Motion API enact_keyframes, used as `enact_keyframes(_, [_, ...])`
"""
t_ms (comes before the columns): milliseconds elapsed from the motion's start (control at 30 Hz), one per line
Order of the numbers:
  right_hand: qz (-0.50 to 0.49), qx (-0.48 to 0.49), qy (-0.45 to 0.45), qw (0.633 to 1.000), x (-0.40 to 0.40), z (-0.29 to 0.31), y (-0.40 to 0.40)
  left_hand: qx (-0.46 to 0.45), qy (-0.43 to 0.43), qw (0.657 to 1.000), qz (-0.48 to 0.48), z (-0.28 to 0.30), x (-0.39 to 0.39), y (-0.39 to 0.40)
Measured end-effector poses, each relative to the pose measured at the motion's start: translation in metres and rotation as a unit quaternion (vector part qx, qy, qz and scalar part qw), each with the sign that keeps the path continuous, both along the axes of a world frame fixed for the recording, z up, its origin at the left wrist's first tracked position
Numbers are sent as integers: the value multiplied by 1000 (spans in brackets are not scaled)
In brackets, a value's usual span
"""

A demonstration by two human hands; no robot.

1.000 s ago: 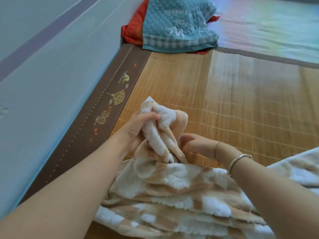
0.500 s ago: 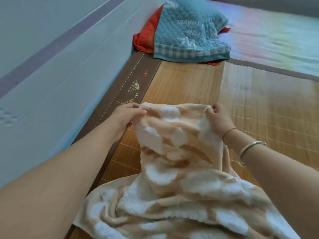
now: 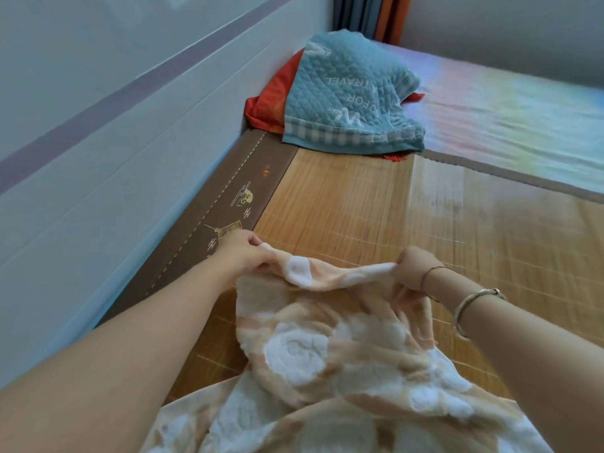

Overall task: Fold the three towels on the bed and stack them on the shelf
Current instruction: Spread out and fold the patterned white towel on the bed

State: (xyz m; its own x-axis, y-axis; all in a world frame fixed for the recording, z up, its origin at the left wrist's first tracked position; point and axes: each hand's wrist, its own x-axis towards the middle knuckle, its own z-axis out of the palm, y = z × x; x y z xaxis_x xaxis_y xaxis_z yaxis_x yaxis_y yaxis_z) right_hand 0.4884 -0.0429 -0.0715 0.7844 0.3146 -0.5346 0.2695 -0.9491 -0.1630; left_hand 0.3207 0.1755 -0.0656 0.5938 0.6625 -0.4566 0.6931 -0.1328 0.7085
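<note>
A beige towel with white fluffy patches (image 3: pixel 330 351) lies stretched toward me over the bamboo mat (image 3: pixel 359 204). My left hand (image 3: pixel 243 251) pinches its far left corner. My right hand (image 3: pixel 413 269) grips the far right corner, and the top edge sags a little between them. The towel's near part runs out of the bottom of the view. A teal quilted towel with white lettering (image 3: pixel 351 93) lies crumpled at the far end of the mat, on top of a red-orange cloth (image 3: pixel 274 99).
A pale wall (image 3: pixel 98 109) runs along the left, right against the mat's brown embroidered border (image 3: pixel 228 197). Beyond the mat lies a light iridescent sheet (image 3: pixel 510 116). Curtains (image 3: pixel 369 14) hang in the far corner. No shelf is in view.
My hands have moved apart from a bunched grip at the middle to the towel's two far corners, spreading it out flat. The view has tilted up, showing more of the far bed.
</note>
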Motion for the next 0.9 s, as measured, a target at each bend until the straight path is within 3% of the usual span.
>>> enact_keyframes(100, [-68, 114, -74, 988, 17, 2, 21, 79, -65, 994, 32, 0, 22, 7])
enact_keyframes(200, [3, 263, -97, 960, 32, 23, 52, 30, -184, 982, 38, 8, 48, 21])
enact_keyframes(267, [51, 311, -52, 947, 32, 32, 66, 8, -166, 986, -5, 6, 57, 21])
enact_keyframes(333, [66, 295, -5, 953, 26, 31, 71, 10, -137, 990, -21, 0, 54, 12])
enact_keyframes(433, [81, 258, -10, 963, -1, 14, 65, 61, -82, 995, 18, -15, 27, 4])
enact_keyframes(567, [156, 248, 2, 956, -59, -19, 50, 177, 45, 983, 27, -42, -40, 11])
enact_keyframes(700, [208, 248, 39, 945, -127, -37, 47, 192, 187, 963, 29, -55, -124, 2])
enact_keyframes(900, [311, 156, 73, 935, -200, -51, 51, 159, 207, 965, 10, -61, -210, -15])
